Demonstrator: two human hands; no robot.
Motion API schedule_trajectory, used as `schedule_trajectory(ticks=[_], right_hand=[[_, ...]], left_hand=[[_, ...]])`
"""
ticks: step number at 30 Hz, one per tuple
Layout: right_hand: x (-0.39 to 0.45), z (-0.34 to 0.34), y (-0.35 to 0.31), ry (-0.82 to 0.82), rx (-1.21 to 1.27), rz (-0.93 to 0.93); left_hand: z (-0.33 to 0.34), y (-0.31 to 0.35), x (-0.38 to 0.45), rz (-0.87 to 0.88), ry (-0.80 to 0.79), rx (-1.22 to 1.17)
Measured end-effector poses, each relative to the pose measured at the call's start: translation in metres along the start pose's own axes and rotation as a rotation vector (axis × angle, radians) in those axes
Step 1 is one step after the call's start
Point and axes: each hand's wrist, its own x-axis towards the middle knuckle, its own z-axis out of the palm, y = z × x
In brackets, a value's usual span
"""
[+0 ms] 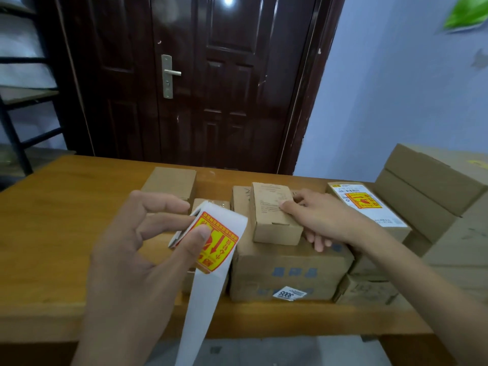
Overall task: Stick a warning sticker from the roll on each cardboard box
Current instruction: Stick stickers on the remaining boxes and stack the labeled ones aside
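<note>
Cardboard boxes on wooden table before dark door.

Soft indoor light, door glare, edges warped.

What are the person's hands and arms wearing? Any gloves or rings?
Nothing at all. The left hand and the right hand are both bare: no gloves, no rings, no watch or bracelet. Both forearms are bare too, with no sleeve showing as far as the picture's edge. The fingernails are short and plain, without polish.
</note>
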Motion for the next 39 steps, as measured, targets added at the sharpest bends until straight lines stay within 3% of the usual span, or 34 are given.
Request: schedule_trajectory(ticks=[2, 4, 6, 9, 11, 16, 19, 22, 26, 30, 33, 39], right_hand=[[-0.011, 0.001, 0.0, 0.402, -0.313, -0.119], [-0.04, 0.002, -0.017, 0.582, -0.088, -0.37], [-0.07, 0.008, -0.042, 0.494, 0.25, -0.588], [-0.087, 0.034, -0.062, 0.425, 0.114, -0.755], [-0.083, 0.049, -0.066, 0.484, 0.02, -0.734], [-0.075, 0.069, -0.066, 0.551, 0.211, -0.724], [-0.072, 0.072, -0.068, 0.51, 0.428, -0.679], [-0.073, 0.069, -0.071, 0.494, 0.511, -0.66], [-0.068, 0.068, -0.072, 0.497, 0.442, -0.679], [-0.064, 0.058, -0.068, 0.612, 0.325, -0.751], [-0.062, 0.051, -0.065, 0.593, 0.274, -0.829], [-0.062, 0.05, -0.059, 0.61, 0.272, -0.812]], left_hand=[[0.006, 0.005, -0.003, -0.013, 0.046, -0.053], [0.016, 0.014, -0.004, -0.112, 0.124, -0.093], [0.025, 0.015, -0.005, -0.18, 0.155, -0.159], [0.03, 0.012, 0.0, -0.257, 0.154, -0.294], [0.029, 0.01, 0.002, -0.316, 0.174, -0.353], [0.022, 0.009, -0.001, -0.311, 0.132, -0.409], [0.011, 0.011, -0.006, -0.171, -0.014, -0.267], [0.007, 0.008, -0.005, -0.036, -0.04, -0.141], [0.005, 0.003, -0.001, -0.002, -0.015, -0.122], [0.002, -0.001, 0.001, 0.023, -0.027, -0.057], [0.002, -0.002, 0.002, 0.056, -0.033, -0.012], [0.007, -0.008, -0.001, 0.049, -0.062, 0.057]])
